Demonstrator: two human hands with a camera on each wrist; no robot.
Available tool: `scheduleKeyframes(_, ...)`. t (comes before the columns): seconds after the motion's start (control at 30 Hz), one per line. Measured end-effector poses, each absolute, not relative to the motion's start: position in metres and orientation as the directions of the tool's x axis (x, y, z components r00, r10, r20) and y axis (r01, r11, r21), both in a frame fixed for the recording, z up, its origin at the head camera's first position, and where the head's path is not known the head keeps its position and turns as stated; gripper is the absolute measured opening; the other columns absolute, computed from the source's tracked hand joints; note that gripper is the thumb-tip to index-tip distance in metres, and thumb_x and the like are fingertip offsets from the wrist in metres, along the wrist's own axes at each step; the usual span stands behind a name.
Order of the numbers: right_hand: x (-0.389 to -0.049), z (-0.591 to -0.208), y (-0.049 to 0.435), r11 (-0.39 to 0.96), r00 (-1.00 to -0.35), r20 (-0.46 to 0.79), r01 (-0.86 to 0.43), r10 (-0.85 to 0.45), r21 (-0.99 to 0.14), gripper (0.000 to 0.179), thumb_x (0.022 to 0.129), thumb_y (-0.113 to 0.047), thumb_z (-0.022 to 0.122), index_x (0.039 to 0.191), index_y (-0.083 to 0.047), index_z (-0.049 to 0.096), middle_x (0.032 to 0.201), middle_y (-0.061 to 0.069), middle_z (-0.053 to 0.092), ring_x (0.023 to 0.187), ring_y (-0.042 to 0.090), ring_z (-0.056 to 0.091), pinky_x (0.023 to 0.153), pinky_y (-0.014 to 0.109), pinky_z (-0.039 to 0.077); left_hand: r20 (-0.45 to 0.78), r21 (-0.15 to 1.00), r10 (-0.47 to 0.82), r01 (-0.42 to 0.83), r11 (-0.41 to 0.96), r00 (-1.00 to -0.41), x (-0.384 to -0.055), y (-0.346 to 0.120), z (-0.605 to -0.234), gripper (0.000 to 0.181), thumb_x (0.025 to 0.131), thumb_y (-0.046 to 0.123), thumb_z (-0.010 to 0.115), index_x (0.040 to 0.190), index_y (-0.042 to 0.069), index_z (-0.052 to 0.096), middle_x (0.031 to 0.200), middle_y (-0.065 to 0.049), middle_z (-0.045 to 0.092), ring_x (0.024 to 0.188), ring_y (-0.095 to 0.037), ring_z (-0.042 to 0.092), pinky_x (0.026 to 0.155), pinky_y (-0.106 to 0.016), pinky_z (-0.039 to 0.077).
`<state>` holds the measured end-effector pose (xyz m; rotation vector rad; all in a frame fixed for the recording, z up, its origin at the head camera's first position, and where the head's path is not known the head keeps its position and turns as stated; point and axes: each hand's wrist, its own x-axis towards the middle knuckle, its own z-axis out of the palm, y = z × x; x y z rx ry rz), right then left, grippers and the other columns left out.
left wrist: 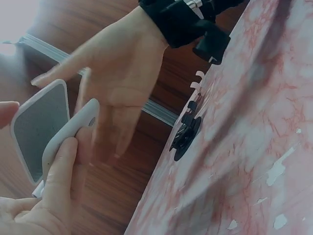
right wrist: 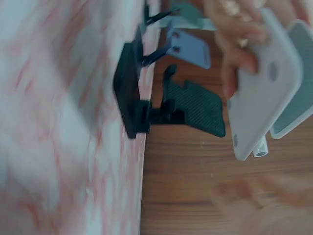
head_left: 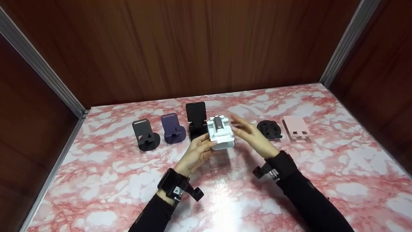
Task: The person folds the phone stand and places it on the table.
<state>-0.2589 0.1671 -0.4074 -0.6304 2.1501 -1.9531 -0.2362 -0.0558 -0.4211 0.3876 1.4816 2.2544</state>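
A white phone stand with a grey strip on its hinge side is held above the table by my left hand, whose fingers and thumb grip its lower left edge. The left wrist view shows the stand's white base plate and a second plate with a grey pad, some way apart. My right hand hovers just right of the stand, fingers loosely extended and holding nothing. It looks blurred in the right wrist view. Behind the stand, a black phone stand is upright on the table.
To the left are a dark grey phone stand and a purple phone stand. On the right lie a round black folded stand and a pink stand. Wood-grain panels enclose the marbled table.
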Motion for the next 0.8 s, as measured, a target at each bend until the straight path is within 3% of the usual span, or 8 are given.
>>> scheduleKeyframes(0.1, -0.261, -0.4083, 0.1692, -0.029, -0.875, 0.027, -0.015, -0.484, -0.999, 0.055, 0.097, -0.026, 0.048, 0.144, -0.005, 0.027, 0.136, 0.016, 0.043, 0.118, 0.024, 0.05, 0.104, 0.046, 0.04, 0.005, 0.93, 0.463, -0.166, -0.328, -0.887, -0.2371, -0.0562, -0.4211, 0.062, 0.089, 0.007, 0.054, 0.141, -0.005, 0.024, 0.131, -0.023, 0.048, 0.101, -0.013, 0.062, 0.086, -0.022, 0.053)
scheduleKeyframes(0.2, -0.2617, -0.4094, 0.1706, -0.059, -0.847, -0.032, 0.074, -0.531, -0.995, 0.054, 0.097, -0.021, 0.049, 0.142, -0.001, 0.028, 0.124, 0.014, 0.052, 0.105, 0.019, 0.057, 0.097, 0.042, 0.048, -0.004, 0.943, 0.444, -0.151, -0.298, -0.896, -0.2378, -0.0569, -0.422, 0.064, 0.089, 0.007, 0.054, 0.143, -0.004, 0.022, 0.133, -0.025, 0.047, 0.099, -0.012, 0.061, 0.079, -0.019, 0.052)
scheduleKeyframes(0.3, -0.2613, -0.4097, 0.1703, -0.07, -0.831, -0.045, 0.1, -0.554, -0.992, 0.055, 0.094, -0.016, 0.053, 0.14, 0.002, 0.029, 0.114, 0.01, 0.057, 0.097, 0.016, 0.061, 0.091, 0.037, 0.052, -0.023, 0.95, 0.428, -0.153, -0.272, -0.903, -0.2382, -0.0573, -0.4227, 0.066, 0.087, 0.005, 0.055, 0.143, -0.003, 0.021, 0.132, -0.025, 0.047, 0.097, -0.012, 0.061, 0.075, -0.019, 0.051)
scheduleKeyframes(0.57, -0.2615, -0.4109, 0.1698, -0.079, -0.83, -0.048, 0.11, -0.556, -0.991, 0.061, 0.089, -0.005, 0.058, 0.14, 0.005, 0.027, 0.104, 0.006, 0.061, 0.093, 0.015, 0.064, 0.085, 0.032, 0.055, -0.006, 0.96, 0.424, -0.123, -0.25, -0.906, -0.2395, -0.0561, -0.4229, 0.066, 0.086, -0.003, 0.055, 0.143, -0.005, 0.022, 0.129, -0.029, 0.049, 0.095, -0.014, 0.064, 0.083, -0.023, 0.053)
scheduleKeyframes(0.8, -0.2612, -0.4136, 0.1693, -0.05, -0.836, -0.063, 0.107, -0.545, -0.993, 0.06, 0.088, -0.004, 0.06, 0.139, 0.003, 0.029, 0.101, 0.007, 0.063, 0.092, 0.017, 0.064, 0.09, 0.042, 0.052, 0.002, 0.964, 0.424, -0.111, -0.242, -0.906, -0.2404, -0.0558, -0.4259, 0.067, 0.084, -0.006, 0.056, 0.142, -0.004, 0.024, 0.128, -0.029, 0.05, 0.096, -0.015, 0.063, 0.093, -0.035, 0.051)
